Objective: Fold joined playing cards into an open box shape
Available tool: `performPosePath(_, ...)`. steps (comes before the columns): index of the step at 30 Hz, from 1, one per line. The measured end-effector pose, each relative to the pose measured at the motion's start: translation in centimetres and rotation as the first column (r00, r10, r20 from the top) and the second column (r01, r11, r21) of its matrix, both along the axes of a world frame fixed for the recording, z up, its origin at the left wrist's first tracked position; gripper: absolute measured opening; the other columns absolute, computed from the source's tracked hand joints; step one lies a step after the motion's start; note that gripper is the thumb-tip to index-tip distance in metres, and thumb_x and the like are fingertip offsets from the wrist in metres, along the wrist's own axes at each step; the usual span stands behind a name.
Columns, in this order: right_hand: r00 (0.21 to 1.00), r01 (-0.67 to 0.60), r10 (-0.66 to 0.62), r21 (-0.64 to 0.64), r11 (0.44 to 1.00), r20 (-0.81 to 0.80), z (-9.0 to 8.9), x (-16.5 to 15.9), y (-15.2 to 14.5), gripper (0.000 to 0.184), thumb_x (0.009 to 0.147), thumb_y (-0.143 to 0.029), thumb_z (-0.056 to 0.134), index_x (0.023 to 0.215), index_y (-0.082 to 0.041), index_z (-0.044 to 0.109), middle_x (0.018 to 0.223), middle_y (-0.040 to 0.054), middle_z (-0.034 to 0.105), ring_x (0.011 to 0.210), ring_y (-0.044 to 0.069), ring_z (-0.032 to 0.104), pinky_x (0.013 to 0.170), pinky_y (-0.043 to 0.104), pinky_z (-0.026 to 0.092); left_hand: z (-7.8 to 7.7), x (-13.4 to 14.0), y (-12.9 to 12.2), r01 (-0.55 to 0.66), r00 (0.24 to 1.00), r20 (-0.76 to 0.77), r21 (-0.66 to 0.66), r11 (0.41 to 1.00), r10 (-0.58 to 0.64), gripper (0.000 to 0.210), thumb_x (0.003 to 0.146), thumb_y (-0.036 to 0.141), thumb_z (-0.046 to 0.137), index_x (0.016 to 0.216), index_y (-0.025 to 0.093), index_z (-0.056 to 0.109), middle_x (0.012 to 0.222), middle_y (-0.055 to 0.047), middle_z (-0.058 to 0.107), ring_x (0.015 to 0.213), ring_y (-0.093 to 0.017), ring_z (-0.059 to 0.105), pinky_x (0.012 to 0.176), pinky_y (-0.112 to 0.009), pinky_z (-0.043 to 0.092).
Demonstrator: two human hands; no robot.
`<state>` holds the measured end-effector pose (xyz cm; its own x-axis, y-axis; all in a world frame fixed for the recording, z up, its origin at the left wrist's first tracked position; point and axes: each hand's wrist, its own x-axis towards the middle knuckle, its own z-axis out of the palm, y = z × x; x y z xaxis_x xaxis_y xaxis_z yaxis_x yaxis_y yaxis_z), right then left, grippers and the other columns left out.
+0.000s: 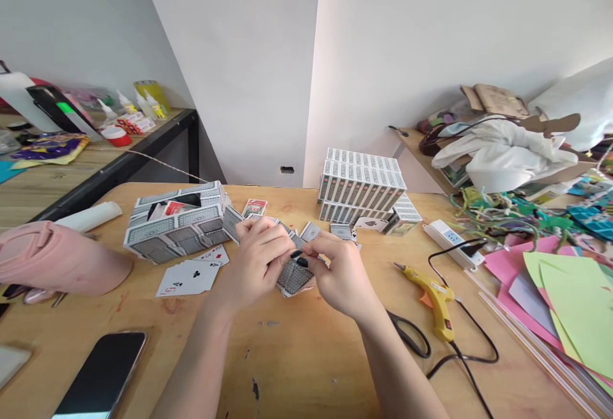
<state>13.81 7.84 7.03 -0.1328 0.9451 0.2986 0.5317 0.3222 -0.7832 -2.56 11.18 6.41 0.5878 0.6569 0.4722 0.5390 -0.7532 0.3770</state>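
Both hands meet over the middle of the table, closed on patterned playing cards (293,277) whose grey backs show below the fingers. My left hand (258,258) grips them from the left, and a card sticks out past its knuckles. My right hand (339,273) pinches them from the right, dark nails close to the left fingertips. How the cards are joined is hidden by the fingers. Loose cards (312,232) lie just behind the hands. A fan of face-up cards (189,277) lies left of my left hand, before a box covered in cards (175,222).
Stacked card packs (361,179) stand at the back. On the right are a yellow glue gun (438,304) with its cord, black-handled scissors (409,333), a power strip (453,243) and coloured paper (565,304). A pink tumbler (67,259) and a phone (103,374) are at left.
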Motion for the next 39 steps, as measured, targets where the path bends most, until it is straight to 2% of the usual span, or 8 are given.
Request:
performPosePath(4,0.994,-0.046,0.04,-0.061,0.997,-0.103,-0.1,0.3,0.2,0.016,0.071,-0.005,0.047,0.069,-0.019,0.055,0.071,-0.0007,0.059,0.07,0.013,0.054,0.067,0.023,0.04,-0.2,-0.1,0.3,-0.014,0.995,0.1,0.033,0.999,0.01,0.024,0.091,0.02,0.037,0.071,0.019,0.048,0.073,0.001,0.052,0.078,-0.016,0.045,0.078,-0.036,0.025)
performPosePath(8,0.981,-0.05,0.039,-0.052,0.997,-0.191,-0.1,0.1,0.1,0.014,0.076,-0.01,0.046,0.077,-0.02,0.056,0.076,-0.0007,0.062,0.073,0.013,0.056,0.068,0.024,0.041,-0.4,-0.3,0.6,-0.102,0.978,0.19,0.077,0.992,0.086,0.024,0.092,0.022,0.035,0.072,0.019,0.048,0.073,0.0,0.054,0.079,-0.016,0.047,0.078,-0.036,0.026)
performPosePath(13,0.995,0.049,-0.042,0.069,0.996,-0.089,-0.1,-0.6,-0.2,0.017,0.071,-0.004,0.044,0.07,-0.019,0.053,0.068,-0.0004,0.057,0.067,0.013,0.052,0.063,0.024,0.038,-0.7,-0.3,0.6,-0.105,0.98,0.179,0.093,0.99,0.087,0.027,0.092,0.024,0.034,0.07,0.019,0.048,0.07,0.0,0.054,0.077,-0.016,0.047,0.077,-0.037,0.027)
performPosePath(17,0.998,0.058,-0.056,0.107,0.993,-0.022,-0.1,-0.6,-0.2,0.02,0.067,-0.001,0.043,0.069,-0.018,0.052,0.068,0.0002,0.057,0.066,0.014,0.051,0.063,0.025,0.037,-0.8,-0.1,0.5,-0.072,0.987,0.152,0.084,0.994,0.058,0.026,0.092,0.023,0.035,0.07,0.019,0.049,0.069,0.0,0.052,0.076,-0.016,0.046,0.078,-0.037,0.027)
performPosePath(28,0.998,0.023,-0.031,0.127,0.992,0.059,-0.1,-0.2,-0.3,0.02,0.064,0.002,0.042,0.062,-0.018,0.046,0.061,-0.0022,0.052,0.062,0.012,0.046,0.064,0.024,0.033,-1.1,0.4,0.5,-0.004,0.991,0.133,0.053,0.999,-0.003,0.028,0.093,0.025,0.034,0.07,0.019,0.049,0.071,0.0,0.051,0.077,-0.017,0.043,0.076,-0.037,0.025)
performPosePath(39,0.998,-0.009,0.005,0.062,0.998,0.068,0.0,0.1,-0.1,0.021,0.061,0.003,0.041,0.058,-0.018,0.041,0.059,-0.003,0.048,0.06,0.011,0.046,0.063,0.024,0.032,-1.4,0.4,0.6,0.037,0.994,0.105,0.013,0.999,-0.038,0.027,0.093,0.024,0.033,0.07,0.019,0.048,0.072,0.0,0.052,0.078,-0.016,0.044,0.078,-0.037,0.025)
